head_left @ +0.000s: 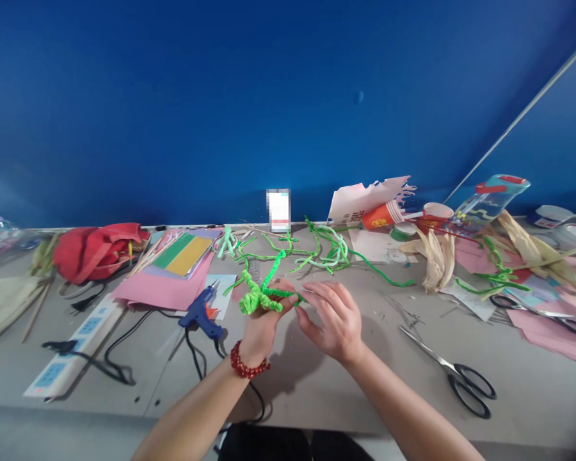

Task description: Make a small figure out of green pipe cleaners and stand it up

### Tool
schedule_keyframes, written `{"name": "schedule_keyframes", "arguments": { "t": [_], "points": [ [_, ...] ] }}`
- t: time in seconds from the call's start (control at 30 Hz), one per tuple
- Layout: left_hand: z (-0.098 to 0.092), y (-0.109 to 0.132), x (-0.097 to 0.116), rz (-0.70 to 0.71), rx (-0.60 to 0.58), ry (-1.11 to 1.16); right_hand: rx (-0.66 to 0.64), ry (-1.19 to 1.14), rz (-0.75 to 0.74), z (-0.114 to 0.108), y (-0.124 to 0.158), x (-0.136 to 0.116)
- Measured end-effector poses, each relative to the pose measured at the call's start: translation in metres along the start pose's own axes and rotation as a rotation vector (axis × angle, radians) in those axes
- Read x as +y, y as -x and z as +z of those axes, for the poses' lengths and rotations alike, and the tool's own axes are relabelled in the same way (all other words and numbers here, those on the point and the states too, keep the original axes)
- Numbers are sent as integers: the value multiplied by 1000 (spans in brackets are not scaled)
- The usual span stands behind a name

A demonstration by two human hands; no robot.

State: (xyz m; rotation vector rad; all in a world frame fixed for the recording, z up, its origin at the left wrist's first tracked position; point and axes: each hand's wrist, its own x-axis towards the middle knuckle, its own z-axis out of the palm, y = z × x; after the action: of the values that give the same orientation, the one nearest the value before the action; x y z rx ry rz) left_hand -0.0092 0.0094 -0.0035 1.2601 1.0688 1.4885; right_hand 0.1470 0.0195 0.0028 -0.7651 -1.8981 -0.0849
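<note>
My left hand (265,323), with a red bead bracelet (248,365) on the wrist, is closed round a bundle of bright green pipe cleaners (258,296) twisted into loops, held just above the grey table (317,378). One green stem rises from the bundle toward the back. My right hand (330,317) is beside it on the right, fingers bent and its fingertips pinching a thin green strand that runs from the bundle.
A blue glue gun (200,315) lies left of my hands, its black cord trailing to a white power strip (72,349). Black-handled scissors (456,371) lie to the right. Loose green pipe cleaners (326,253), pink paper (166,288), a red bag (96,250), paper cups (384,216) and dried husks (434,259) crowd the back.
</note>
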Motion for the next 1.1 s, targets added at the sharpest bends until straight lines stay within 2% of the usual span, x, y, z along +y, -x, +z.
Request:
{"name": "schedule_keyframes", "arguments": {
  "t": [0.07, 0.3, 0.4, 0.5, 0.57, 0.67, 0.8, 0.9, 1.0, 1.1],
  "points": [
    [-1, 0, -1, -3, -18, 31, 4, 6, -6, -1, -1, 0],
    [-1, 0, -3, 39, -29, -118, 15, -2, 3, -4, -2, 2],
    [1, -1, 2, 50, -11, -152, 15, -96, 33, -3, -3, 4],
    [3, -2, 8, 85, -34, -220, 2, -256, 123, -2, -3, 4],
    [2, -2, 11, 156, -75, -302, -5, -353, 243, -2, -3, 4],
    [-1, -2, 15, 333, -128, -498, -48, -516, 486, -1, -3, 5],
    [-3, 1, 20, 481, -145, -718, -169, -912, 860, -1, -4, 9],
    [-1, 1, 23, 537, -128, -699, -269, -1231, 1097, -3, -5, 14],
    [1, 0, 23, 573, -147, -646, -334, -1417, 1284, -5, -7, 16],
    [0, -1, 19, 577, -177, -612, -360, -1460, 1339, -5, -7, 14]
  ]
}}
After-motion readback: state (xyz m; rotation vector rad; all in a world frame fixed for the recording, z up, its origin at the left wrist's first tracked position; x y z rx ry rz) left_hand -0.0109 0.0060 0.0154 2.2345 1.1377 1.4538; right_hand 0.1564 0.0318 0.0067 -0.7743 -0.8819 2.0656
